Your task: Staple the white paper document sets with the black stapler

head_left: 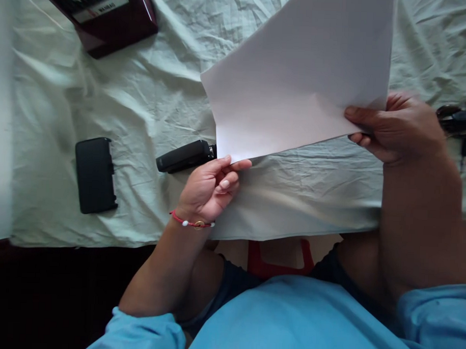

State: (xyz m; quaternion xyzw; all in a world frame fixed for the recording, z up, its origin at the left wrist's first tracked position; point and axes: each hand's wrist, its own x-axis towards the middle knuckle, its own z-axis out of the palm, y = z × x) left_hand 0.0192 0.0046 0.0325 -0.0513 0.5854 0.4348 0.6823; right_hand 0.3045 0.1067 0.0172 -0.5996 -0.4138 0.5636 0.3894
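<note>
A white sheet of paper [301, 75] is held above the pale green cloth [144, 95], filling the 12 to 2 o'clock part of the view. Its near corner is pinched by the left hand [209, 186] at centre, thumb and forefinger closed on the edge. The right hand [399, 127], at 3 o'clock, is closed on the right-hand edge, thumb on top and fingers under. A red cord bracelet [191, 222] is worn on the left wrist.

Handling, judged: the sheet is very light, thin and floppy, easily creased or torn; a faint bend is seen across it. It is best taken at two edges or corners well apart, as here, with a light pinch. Smooth surface, likely to slip if gripped loosely. It appears blank on the side shown; whether one sheet or several cannot be told.

On the cloth: a black stapler-like item [185, 156] just beside the sheet's lower corner at 9 o'clock of the left hand; a black flat case [94, 175] further out at 9 o'clock; a dark red box [108, 15] at 11 o'clock; a bunch of keys [460, 124] at 3 o'clock, behind the right hand.

Writing: a white label is seen on the dark red box, text upside down and too blurred to be read. No brand is legible elsewhere.
</note>
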